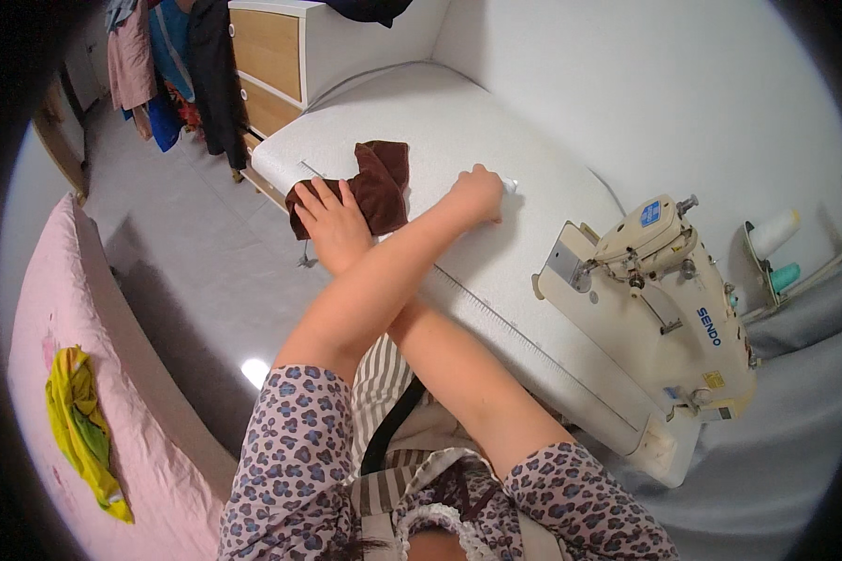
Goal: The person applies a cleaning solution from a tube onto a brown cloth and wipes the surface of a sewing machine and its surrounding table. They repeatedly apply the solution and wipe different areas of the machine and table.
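Note:
My forearms cross, the left one lying over the right. My right hand (pixel 337 228) rests flat with spread fingers on a folded dark brown cloth (pixel 386 186) at the table's near edge. Farther right, my left hand (pixel 480 193) is curled above the white tabletop (pixel 435 119). A small pale, shiny object (pixel 510 186) pokes out from its far side; most of it is hidden by the fingers, so its kind is unclear. A printed ruler scale (pixel 491 308) runs along the near edge of the table.
A SENDO sewing machine (pixel 659 294) stands at the right, with thread spools (pixel 775 235) behind it. Wooden-front drawers (pixel 270 52) and hanging clothes (pixel 214 77) are at the far left. A yellow-green cloth (pixel 81 428) lies on a pink-covered bed (pixel 147 449).

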Motion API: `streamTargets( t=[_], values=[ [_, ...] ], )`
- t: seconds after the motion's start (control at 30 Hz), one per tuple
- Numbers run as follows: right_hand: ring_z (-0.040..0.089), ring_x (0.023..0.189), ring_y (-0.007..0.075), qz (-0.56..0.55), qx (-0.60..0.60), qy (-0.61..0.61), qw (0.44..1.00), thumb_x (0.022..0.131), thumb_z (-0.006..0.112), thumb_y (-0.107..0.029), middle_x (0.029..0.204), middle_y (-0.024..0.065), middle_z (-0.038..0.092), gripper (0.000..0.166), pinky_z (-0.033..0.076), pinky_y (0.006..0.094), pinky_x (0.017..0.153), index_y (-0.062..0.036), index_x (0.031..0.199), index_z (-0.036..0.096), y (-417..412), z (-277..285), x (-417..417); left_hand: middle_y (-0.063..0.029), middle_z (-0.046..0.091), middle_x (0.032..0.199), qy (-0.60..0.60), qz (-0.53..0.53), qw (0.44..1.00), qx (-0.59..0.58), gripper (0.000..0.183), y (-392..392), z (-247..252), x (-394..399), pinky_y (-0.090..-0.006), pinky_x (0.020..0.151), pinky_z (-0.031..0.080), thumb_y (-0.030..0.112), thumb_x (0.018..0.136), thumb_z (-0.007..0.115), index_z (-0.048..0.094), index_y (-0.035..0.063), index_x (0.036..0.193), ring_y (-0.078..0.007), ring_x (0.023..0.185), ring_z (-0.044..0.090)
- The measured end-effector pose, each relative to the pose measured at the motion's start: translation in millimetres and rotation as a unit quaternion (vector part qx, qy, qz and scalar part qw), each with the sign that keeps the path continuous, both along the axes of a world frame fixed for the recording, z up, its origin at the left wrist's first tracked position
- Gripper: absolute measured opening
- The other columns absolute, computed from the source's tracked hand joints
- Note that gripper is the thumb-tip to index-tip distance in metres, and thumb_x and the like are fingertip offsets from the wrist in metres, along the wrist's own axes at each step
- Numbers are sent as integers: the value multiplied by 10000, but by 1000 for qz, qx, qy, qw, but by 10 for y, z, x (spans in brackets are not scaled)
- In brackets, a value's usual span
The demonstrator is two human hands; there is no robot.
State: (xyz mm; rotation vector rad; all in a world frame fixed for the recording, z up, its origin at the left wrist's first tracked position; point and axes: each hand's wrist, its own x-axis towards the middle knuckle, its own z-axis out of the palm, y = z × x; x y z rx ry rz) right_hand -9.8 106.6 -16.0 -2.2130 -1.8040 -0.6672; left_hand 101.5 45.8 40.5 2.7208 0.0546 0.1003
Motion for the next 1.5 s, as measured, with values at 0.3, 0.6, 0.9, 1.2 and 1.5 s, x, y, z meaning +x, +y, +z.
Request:
streamTargets(
  t=[0.3, 0.6, 0.9, 1.2, 1.5],
  values=[
    [564, 1073, 259, -1, 109, 528, 842, 827, 546, -30, 1157, 119, 610, 308, 436, 320, 915, 8, 1122, 627, -69, 342, 212, -128, 624, 1095, -416, 146, 816, -374, 273, 1421, 348, -1457, -329, 861, 470, 166, 878, 586, 592, 5, 1098, -208, 1034, 583],
    [602, 902, 213, 184, 216, 788, 547, 795, 456, 114, 951, 120, 625, 256, 490, 366, 899, -15, 951, 613, 26, 671, 475, -54, 622, 1046, -326, 234, 800, -447, 317, 1492, -486, -1995, -262, 793, 469, 105, 765, 715, 586, 26, 1044, -121, 947, 578],
    [499, 744, 166, 379, 275, 811, 349, 797, 536, 79, 693, 1, 495, 256, 330, 507, 1074, -146, 901, 601, 177, 938, 316, -87, 515, 835, -634, 398, 646, -147, 323, 1158, -475, -2278, -356, 673, 436, -81, 548, 682, 520, 60, 790, -266, 777, 518],
    [465, 704, 152, 435, 275, 848, 127, 738, 520, 85, 674, -11, 444, 249, 407, 368, 984, -112, 890, 530, 246, 976, 109, -106, 556, 881, -628, 197, 723, -211, 287, 344, -856, -2565, -382, 719, 451, -42, 655, 715, 547, 55, 866, -274, 846, 544],
    [523, 802, 194, 401, 192, 889, 114, 755, 469, 86, 785, 34, 525, 254, 448, 421, 952, -85, 931, 529, 181, 1054, -181, -93, 609, 1050, -538, 244, 717, -372, 456, 946, -133, -2592, -335, 832, 461, 156, 760, 731, 547, 9, 1150, -226, 940, 586]
  ],
)
